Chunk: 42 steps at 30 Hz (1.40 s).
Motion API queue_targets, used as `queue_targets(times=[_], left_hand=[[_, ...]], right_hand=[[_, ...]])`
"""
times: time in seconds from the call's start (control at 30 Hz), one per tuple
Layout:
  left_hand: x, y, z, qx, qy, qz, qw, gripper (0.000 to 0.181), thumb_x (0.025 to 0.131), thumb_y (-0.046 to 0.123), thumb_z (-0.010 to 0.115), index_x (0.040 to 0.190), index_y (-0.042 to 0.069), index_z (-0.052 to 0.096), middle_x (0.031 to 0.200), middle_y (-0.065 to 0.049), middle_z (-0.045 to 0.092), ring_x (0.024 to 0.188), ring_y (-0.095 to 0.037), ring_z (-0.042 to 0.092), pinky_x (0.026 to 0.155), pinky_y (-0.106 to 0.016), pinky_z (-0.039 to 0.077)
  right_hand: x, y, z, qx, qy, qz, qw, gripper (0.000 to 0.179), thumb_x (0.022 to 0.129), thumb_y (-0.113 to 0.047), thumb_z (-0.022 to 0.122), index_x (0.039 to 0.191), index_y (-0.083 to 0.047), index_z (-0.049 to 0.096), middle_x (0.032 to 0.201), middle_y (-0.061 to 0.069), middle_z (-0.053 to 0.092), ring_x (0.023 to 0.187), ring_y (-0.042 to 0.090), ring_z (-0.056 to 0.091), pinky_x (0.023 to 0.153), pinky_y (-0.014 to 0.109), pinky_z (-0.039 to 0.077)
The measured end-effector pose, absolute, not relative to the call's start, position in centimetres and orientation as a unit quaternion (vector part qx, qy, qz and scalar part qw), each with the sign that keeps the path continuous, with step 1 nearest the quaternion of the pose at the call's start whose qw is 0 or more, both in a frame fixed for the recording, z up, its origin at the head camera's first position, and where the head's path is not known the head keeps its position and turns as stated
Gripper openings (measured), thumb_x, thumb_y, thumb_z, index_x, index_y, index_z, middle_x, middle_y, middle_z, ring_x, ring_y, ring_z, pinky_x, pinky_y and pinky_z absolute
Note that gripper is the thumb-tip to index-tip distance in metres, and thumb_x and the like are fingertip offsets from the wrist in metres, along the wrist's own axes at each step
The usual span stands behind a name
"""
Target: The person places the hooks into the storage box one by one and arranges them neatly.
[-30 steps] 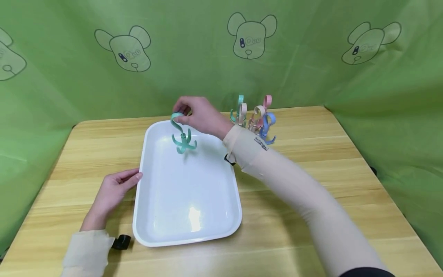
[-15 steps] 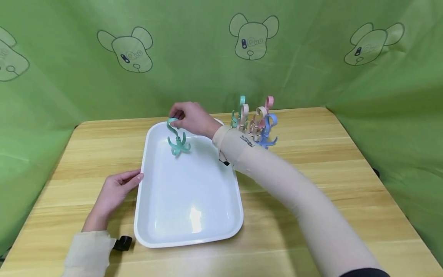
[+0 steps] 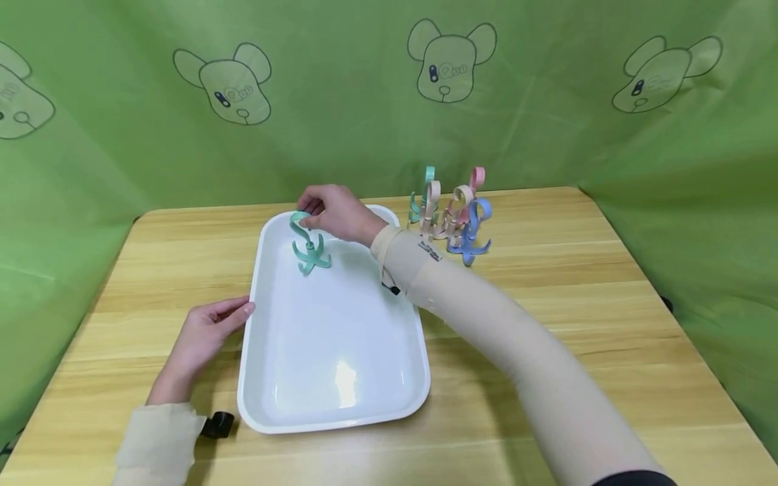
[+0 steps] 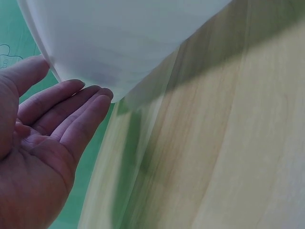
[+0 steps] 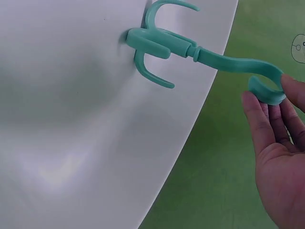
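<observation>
Toward the far left corner of a shallow white tray, we see a mint hook standing upright over the glossy floor. It looks like smooth plastic: curved prongs spread from its base, and a narrow collar joins them to a flat, ribbon-like stem that bends into a loop. The right hand pinches that loop between thumb and fingers. The base seems to touch the tray floor, though we cannot be certain.

At the tray's left side, we find the left hand with fingers nearly straight, their tips against the sloping outer wall and the thumb at the rounded rim; it is not clenched. Both sleeves are beige and close-fitting, slightly wrinkled.

Right of the tray we see a cluster of similar hooks in blue, cream, pink and green, upright on the pale, streaky wood-grain table. Behind hangs green cloth, softly creased, with outlined bear-like heads.
</observation>
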<state>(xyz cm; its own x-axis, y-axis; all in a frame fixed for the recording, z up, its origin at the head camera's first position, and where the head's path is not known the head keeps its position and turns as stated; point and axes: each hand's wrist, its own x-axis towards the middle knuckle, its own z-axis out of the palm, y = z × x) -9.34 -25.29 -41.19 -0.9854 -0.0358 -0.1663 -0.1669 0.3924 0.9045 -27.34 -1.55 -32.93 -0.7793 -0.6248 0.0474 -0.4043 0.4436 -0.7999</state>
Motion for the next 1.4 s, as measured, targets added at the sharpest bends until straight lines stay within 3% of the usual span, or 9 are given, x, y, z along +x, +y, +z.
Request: queue_targets(times=[0.4,0.8,1.0,1.4], left_hand=[[-9.4,-25.3,-41.3,-0.059,0.836,0.542,0.06,0.06,0.096,0.046,0.061,0.13,-0.003,0.06,0.126,-0.018,0.063,0.117,-0.029,0.058,0.087,-0.021,0.051],[-9.4,-25.4,-41.0,-0.054,0.839,0.537,0.068,0.063,0.096,0.047,0.061,0.131,-0.004,0.059,0.127,-0.019,0.062,0.119,-0.03,0.056,0.087,-0.019,0.05],[-9.4,-25.5,-40.9,-0.054,0.84,0.536,0.07,0.063,0.096,0.047,0.061,0.131,-0.004,0.058,0.128,-0.019,0.061,0.119,-0.031,0.056,0.088,-0.022,0.051],[-9.4,-25.4,-40.7,-0.054,0.839,0.537,0.073,0.062,0.095,0.046,0.062,0.131,-0.004,0.058,0.128,-0.02,0.061,0.118,-0.032,0.057,0.088,-0.024,0.051]], right_hand=[[-27.5,-0.4,-33.3,-0.304,0.83,-0.443,0.15,0.021,0.09,-0.013,0.074,0.109,-0.006,0.065,0.099,0.002,0.064,0.092,0.014,0.059,0.081,0.022,0.049],[-27.5,1.3,-32.9,-0.298,0.834,-0.443,0.138,0.022,0.092,-0.018,0.072,0.11,-0.006,0.066,0.101,0.002,0.064,0.093,0.014,0.058,0.082,0.022,0.049],[-27.6,2.0,-32.2,-0.31,0.825,-0.451,0.138,0.027,0.093,-0.018,0.071,0.113,-0.001,0.066,0.101,0.003,0.064,0.093,0.016,0.059,0.082,0.024,0.05],[-27.3,4.5,-31.0,-0.303,0.826,-0.459,0.125,0.023,0.092,-0.016,0.072,0.11,-0.004,0.067,0.101,0.004,0.066,0.093,0.016,0.06,0.083,0.026,0.051]])
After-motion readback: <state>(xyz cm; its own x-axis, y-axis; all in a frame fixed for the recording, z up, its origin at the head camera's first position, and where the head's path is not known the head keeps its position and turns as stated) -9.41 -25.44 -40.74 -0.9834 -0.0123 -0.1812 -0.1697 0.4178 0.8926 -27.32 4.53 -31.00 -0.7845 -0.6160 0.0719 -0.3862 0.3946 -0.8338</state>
